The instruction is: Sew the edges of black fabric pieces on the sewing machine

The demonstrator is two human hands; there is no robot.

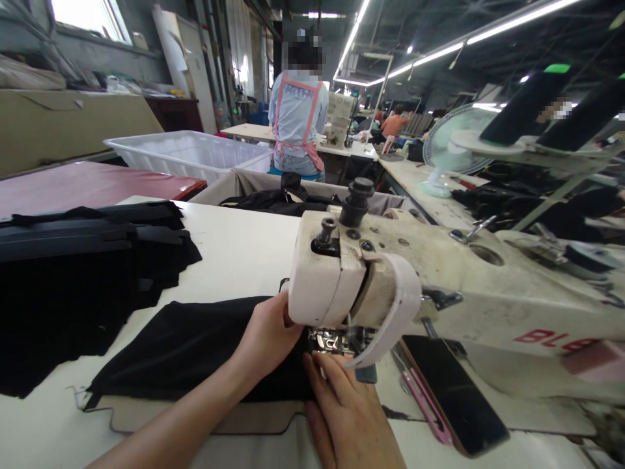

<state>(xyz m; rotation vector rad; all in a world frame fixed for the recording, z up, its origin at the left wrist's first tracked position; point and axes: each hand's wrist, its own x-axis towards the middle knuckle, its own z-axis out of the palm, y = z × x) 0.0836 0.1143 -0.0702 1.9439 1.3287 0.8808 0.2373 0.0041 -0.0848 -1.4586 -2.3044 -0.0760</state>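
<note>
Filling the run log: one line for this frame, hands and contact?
left hand: flat on black fabric | right hand: on fabric by presser foot | sewing machine: fabric under its head

Two bare forearms, entering from lower edge of the frame. No sleeves visible up to the frame border. Left hand [266,339] and right hand [349,413] both bare, without gloves. Fingernails short, unpainted so far as visible.

White table [234,247] carries sewing machine [439,273], black cloth [180,348], fabric pile [73,273], phone [454,391]
</note>
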